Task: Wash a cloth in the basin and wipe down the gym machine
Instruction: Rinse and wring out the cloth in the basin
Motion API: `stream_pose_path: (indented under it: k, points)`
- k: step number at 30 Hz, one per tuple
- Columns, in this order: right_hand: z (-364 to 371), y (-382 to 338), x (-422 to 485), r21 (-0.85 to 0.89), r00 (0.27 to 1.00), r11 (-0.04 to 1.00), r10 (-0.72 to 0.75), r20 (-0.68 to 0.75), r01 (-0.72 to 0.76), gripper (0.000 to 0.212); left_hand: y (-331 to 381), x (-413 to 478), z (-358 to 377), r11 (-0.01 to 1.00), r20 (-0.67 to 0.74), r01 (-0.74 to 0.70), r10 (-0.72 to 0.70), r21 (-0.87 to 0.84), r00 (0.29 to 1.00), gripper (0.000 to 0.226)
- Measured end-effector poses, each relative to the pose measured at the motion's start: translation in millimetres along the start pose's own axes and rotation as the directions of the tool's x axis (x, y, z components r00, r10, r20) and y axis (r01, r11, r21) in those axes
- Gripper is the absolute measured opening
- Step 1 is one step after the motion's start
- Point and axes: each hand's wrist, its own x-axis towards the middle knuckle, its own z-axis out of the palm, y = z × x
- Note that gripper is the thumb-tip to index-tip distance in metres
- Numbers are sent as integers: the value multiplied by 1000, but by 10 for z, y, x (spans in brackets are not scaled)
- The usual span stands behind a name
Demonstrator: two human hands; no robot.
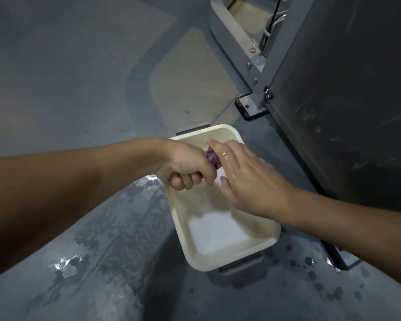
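Here, left hand point(190, 164) fisted round wrung purple cloth point(213, 158) over cream rectangular plastic basin point(232, 258) w/ water; wet right hand point(245, 174) gripped cloth's other end.

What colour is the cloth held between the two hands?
Purple. The cloth shows in the head view, above the basin.

Bunched purple cloth point(213, 158) above cream basin point(229, 258)
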Motion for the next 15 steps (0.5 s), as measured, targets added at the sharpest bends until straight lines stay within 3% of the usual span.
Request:
stream_pose_path:
  k: [3, 5, 7, 9, 12, 15]
  points:
    - [-5, 68, -16, -128, 986, 988, -107, -124, 91, 77, 75, -88, -20, 999, 275, -28, 34, -27, 961, 45]
    - [-11, 78, 49, -178, 974, 977, -150, -173, 119, 47, 125, -141, 28, 1000, 312, -19, 11, 22, 950, 45]
    - [-20, 116, 119, -234, 971, 963, -172, -165, 131, 19, 138, -141, 110, 993, 242, -3, -25, 116, 970, 45]
    - [-64, 127, 156, -317, 985, 937, -169, -44, 147, 29, 136, -100, 212, 977, 128, 11, -39, 213, 991, 45]
    - [-202, 29, 234, -360, 984, 930, -8, 179, 73, 10, 135, -21, 318, 934, -102, 6, 33, 358, 994, 34]
    - [-248, -61, 333, -173, 920, 970, 219, 325, -170, 20, 141, 16, 332, 706, -329, 71, 236, 705, 914, 32]
